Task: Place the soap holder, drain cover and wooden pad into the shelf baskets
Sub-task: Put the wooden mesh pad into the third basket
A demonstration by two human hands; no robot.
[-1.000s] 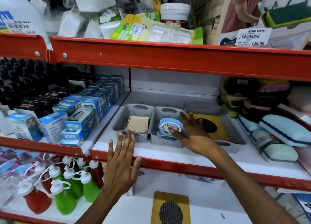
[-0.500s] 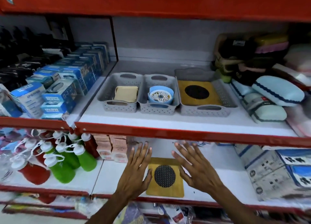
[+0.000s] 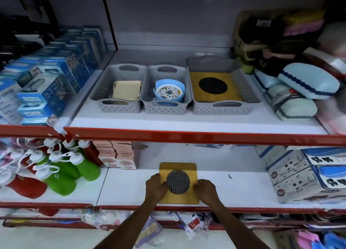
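You stand at a red-edged shop shelving unit [image 3: 187, 136] with white decks, crowded with boxed goods and squeeze bottles on both sides of your hands. Above and beyond your fingers, on the upper deck, three grey baskets sit in a row: the large basket [image 3: 250, 102] already holds a wooden pad with a black mesh disc, the middle basket [image 3: 164, 108] holds the blue drain cover [image 3: 169, 91], and the left basket [image 3: 104, 97] holds the beige soap holder [image 3: 127, 90]. Directly under your fingers, on the lower deck, lies a second wooden pad [image 3: 178, 167]. Your left hand [image 3: 156, 188] curls its fingers over the pad's left edge and your right hand [image 3: 205, 190] curls over the right edge; whether either has a firm clamp yet, I cannot tell.

The pad lies flat on the deck, so your fingertips may slide off rather than get beneath it. As you lift, the red lip just above your knuckles could catch the far edge. The large basket is already occupied, so a careless drop may leave the pad tilted on the rim
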